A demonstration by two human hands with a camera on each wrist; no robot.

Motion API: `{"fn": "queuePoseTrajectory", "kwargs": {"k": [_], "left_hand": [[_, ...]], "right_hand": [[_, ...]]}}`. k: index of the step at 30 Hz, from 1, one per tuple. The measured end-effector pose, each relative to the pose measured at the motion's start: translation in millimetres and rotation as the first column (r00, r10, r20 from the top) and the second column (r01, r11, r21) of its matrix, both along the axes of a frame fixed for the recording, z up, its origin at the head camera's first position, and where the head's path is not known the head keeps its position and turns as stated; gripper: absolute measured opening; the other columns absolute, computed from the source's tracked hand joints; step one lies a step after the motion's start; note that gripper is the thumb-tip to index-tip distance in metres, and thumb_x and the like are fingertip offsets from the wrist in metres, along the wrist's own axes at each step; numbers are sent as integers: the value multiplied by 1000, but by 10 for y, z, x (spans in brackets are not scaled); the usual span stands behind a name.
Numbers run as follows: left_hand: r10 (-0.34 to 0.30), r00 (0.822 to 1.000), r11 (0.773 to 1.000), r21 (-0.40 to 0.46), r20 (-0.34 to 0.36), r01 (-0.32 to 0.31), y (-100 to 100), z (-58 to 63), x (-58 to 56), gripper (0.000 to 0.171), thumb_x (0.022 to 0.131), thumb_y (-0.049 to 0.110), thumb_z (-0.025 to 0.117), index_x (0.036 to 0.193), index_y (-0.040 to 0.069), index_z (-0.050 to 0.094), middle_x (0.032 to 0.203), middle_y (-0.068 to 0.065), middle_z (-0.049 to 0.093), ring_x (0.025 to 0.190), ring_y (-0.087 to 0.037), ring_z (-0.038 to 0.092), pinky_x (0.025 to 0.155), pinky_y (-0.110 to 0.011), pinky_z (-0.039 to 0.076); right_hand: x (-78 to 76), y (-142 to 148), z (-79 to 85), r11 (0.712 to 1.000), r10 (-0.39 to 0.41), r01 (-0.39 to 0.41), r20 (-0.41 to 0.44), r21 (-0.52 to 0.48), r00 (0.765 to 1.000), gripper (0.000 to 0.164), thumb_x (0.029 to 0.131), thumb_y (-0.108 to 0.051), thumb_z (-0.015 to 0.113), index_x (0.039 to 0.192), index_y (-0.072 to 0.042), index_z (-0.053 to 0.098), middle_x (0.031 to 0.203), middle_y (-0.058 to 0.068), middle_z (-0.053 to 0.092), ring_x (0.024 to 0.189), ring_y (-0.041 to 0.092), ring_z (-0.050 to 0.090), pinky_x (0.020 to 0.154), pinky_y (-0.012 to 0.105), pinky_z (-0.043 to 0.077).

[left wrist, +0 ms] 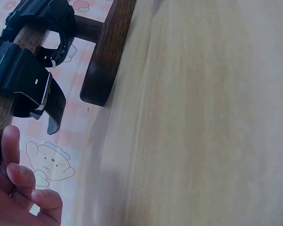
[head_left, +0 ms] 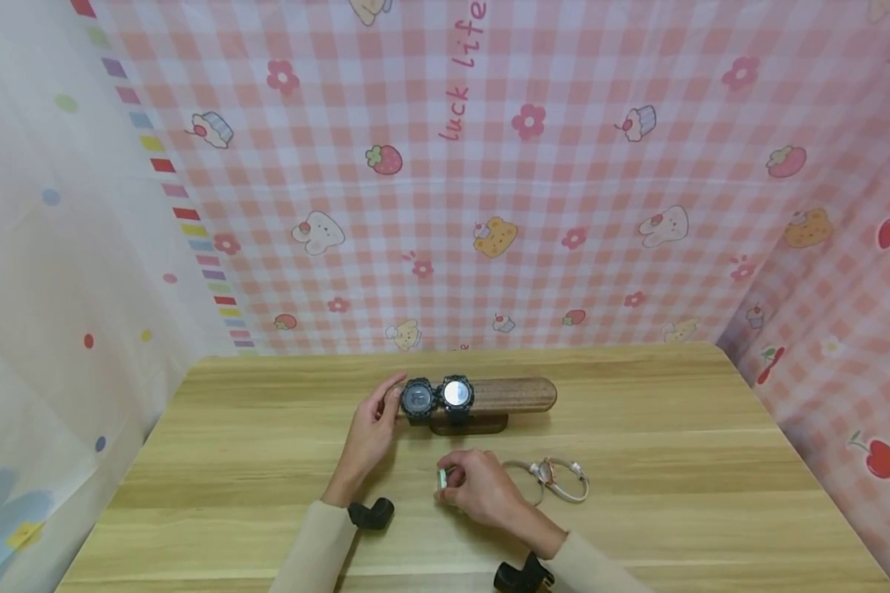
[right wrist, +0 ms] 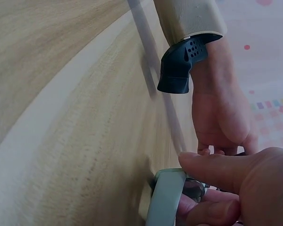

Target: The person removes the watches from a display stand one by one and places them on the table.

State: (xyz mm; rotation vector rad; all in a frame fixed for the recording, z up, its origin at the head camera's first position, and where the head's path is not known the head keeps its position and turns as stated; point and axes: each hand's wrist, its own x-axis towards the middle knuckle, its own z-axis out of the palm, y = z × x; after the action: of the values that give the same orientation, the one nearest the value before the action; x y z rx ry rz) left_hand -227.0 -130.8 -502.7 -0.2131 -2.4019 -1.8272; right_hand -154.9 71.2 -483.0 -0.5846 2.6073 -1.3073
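A brown wooden watch stand [head_left: 515, 395] stands at the back of the table, its bar raised on a foot [left wrist: 106, 66]. Two black chunky watches sit side by side round its left half: one with a dark dial [head_left: 418, 399], one with a bright, glaring dial [head_left: 456, 394]. My left hand [head_left: 369, 432] holds the bar's left end with bent fingers, beside the dark-dial watch. In front of the stand, my right hand [head_left: 484, 490] pinches a watch with a pale mint strap [right wrist: 166, 200]. Its dark case is mostly hidden behind the fingers.
Right of my right hand, pale-strapped watches lie close together on the wooden table, one with a rose-gold case [head_left: 545, 472]. Black wrist mounts [head_left: 372, 514] sit on both forearms. A pink checked cloth [head_left: 445, 272] hangs behind the table.
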Motion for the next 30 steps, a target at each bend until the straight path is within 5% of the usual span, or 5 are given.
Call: {"fn": "queuePoseTrajectory", "kwargs": {"k": [3,9,17,25,30], "left_hand": [[0,1000,1000,0,6,0,17,82,50,36,107,23,46,140,16,57,86,-11,56,79,-35,56,64,-26,48],[5,1000,1000,2,-8,-5,12,36,25,34,106,23,47,138,21,58,87,-8,58,79,-35,57,66,-31,51],[29,999,1000,-12,-14,-29,22,24,4,35,106,21,48,139,15,58,86,-16,58,79,-35,58,67,-32,52],[-7,1000,1000,-24,9,7,65,341,163,36,106,12,46,140,6,55,87,-18,58,82,-42,57,71,-39,54],[-4,1000,1000,-20,4,4,72,379,189,35,106,11,46,139,6,56,85,-13,58,82,-42,56,69,-33,53]], "right_hand": [[4,3,6,1000,1,-1,-2,9,1000,41,75,-5,84,112,5,69,74,0,70,61,3,58,59,21,49],[-13,84,139,999,-21,20,29,35,999,55,80,-12,82,130,2,61,76,-3,69,61,4,58,64,28,53],[-127,342,415,988,-155,156,-54,12,986,38,88,-18,76,123,-7,67,83,-4,67,57,10,50,48,23,40],[-316,670,551,948,-314,318,-140,5,939,35,89,-20,75,121,-8,69,95,5,67,77,18,59,67,32,51],[-425,863,507,926,-369,377,-170,21,914,42,91,-21,73,129,-6,63,121,15,56,103,31,59,90,48,50]]}}
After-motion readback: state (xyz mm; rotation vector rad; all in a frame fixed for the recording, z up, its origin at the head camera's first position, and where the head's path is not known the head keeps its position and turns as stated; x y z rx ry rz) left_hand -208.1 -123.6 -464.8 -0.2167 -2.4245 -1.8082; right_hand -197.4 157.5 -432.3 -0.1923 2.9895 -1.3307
